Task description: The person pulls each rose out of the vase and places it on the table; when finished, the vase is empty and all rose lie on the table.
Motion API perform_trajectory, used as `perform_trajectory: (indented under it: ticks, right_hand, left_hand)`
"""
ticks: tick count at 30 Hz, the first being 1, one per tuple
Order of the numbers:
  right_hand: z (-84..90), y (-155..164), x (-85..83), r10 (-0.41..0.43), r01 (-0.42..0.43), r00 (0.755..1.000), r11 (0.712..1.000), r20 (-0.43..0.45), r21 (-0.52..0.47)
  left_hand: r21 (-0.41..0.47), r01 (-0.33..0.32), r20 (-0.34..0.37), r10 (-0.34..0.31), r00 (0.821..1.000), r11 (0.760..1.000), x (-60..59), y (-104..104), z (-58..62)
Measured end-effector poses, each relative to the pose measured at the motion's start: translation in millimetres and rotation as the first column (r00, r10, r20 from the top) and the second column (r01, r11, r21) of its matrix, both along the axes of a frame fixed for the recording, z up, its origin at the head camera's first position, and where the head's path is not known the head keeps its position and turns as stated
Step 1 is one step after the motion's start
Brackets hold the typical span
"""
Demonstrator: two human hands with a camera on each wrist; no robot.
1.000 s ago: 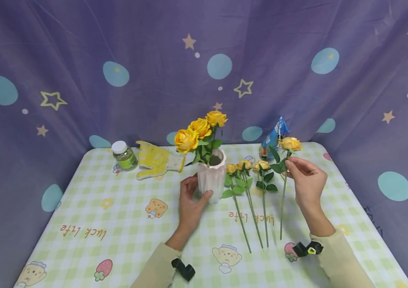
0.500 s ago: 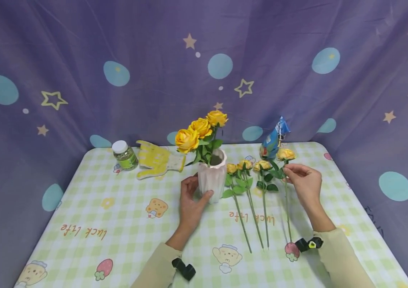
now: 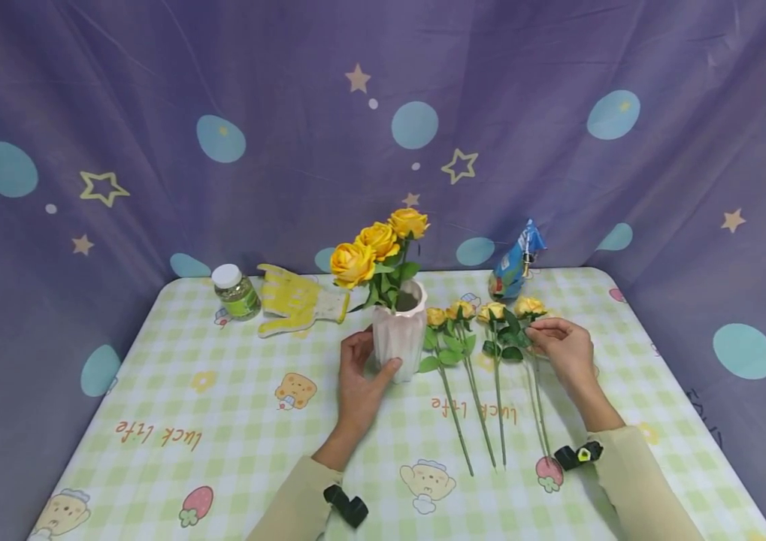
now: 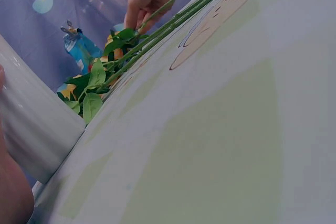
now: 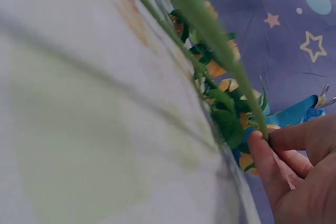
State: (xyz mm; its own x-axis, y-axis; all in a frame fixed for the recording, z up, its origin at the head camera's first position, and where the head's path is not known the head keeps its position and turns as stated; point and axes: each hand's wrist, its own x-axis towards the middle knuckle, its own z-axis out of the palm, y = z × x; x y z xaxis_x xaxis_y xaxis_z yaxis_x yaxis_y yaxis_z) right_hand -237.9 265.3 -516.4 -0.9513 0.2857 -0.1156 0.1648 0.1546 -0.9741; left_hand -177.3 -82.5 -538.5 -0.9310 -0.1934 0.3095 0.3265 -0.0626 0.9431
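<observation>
My left hand (image 3: 361, 383) grips the lower side of a white fluted vase (image 3: 399, 338), fingers on its left and thumb across its front. Three large yellow roses (image 3: 377, 240) lean left out of the vase. My right hand (image 3: 564, 349) pinches the stem of a paler yellow rose (image 3: 530, 306) just under its leaves. In the right wrist view, the thumb and index finger hold this green stem (image 5: 231, 56). Left of it, several similar roses (image 3: 461, 309) lie side by side with their stems toward me.
At the back right stands a blue bag (image 3: 513, 263) closed with a clip. A yellow-and-white glove (image 3: 295, 300) and a white-lidded jar (image 3: 235, 291) lie at the back left. A green checked cloth (image 3: 240, 451) covers the table. A purple curtain (image 3: 288, 113) hangs behind.
My right hand has moved down and slightly left, lowering the pinched rose toward the tabletop beside the other lying roses. The left hand keeps its grip on the vase.
</observation>
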Motion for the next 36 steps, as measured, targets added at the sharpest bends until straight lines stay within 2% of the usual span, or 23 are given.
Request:
perform_trajectory:
  ticks: [4,10,18,26,36]
  right_hand:
    - [-7.8,1,-1.2,0.070,-0.072,0.997,0.996,0.034,0.050]
    - [-13.3,-3,-2.4,0.142,-0.145,0.989,0.983,0.036,0.112]
    - [-16.2,-6,-2.4,0.276,-0.277,0.961,0.949,0.026,0.153]
    - [-14.4,-4,-0.7,0.286,-0.284,0.958,0.944,0.016,0.168]
    - [-10.2,0,-1.0,0.240,-0.237,0.971,0.951,0.008,0.197]
  left_hand:
    - [0.000,0.000,0.006,0.000,1.000,1.000,-0.2,0,-0.6]
    - [0.015,0.002,-0.013,-0.002,1.000,1.000,-1.5,0,-2.1]
    - [-0.008,-0.001,0.002,0.001,1.000,1.000,-1.4,-3,-3.6]
    - [0.008,0.014,0.016,-0.014,1.000,1.000,-0.4,-2,-2.4]
    - [0.017,0.013,0.000,-0.013,1.000,1.000,-0.8,0,0.3]
